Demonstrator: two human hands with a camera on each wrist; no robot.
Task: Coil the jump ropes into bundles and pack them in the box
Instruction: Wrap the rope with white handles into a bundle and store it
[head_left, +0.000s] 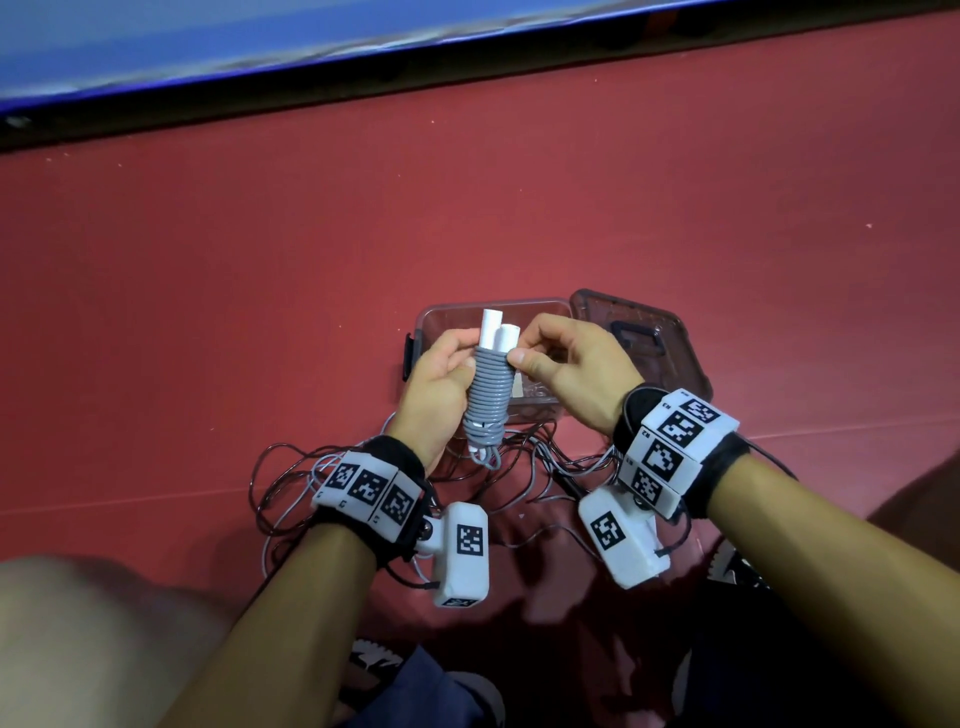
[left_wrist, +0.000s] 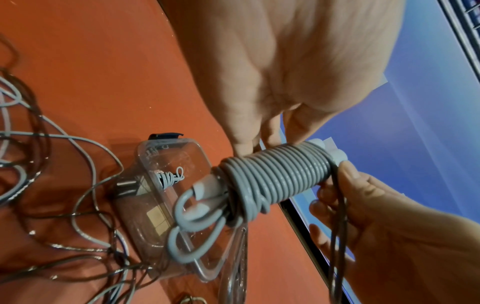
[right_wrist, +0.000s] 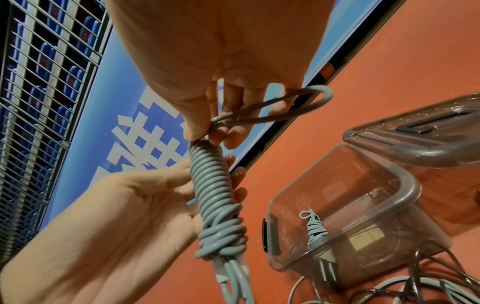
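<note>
A matte brick-red floor (head_left: 519, 208) fills most of the head view, flecked with small pale specks. Across the top of the frame runs a blue padded barrier board (head_left: 260, 47) with a black base strip (head_left: 363, 96). At the left of the right wrist view, a grey metal railing (right_wrist: 39, 102) stands before rows of blue seats (right_wrist: 75, 76).

Red floor (head_left: 519, 182); blue board (head_left: 208, 47) behind, maybe w/ white lettering.
</note>
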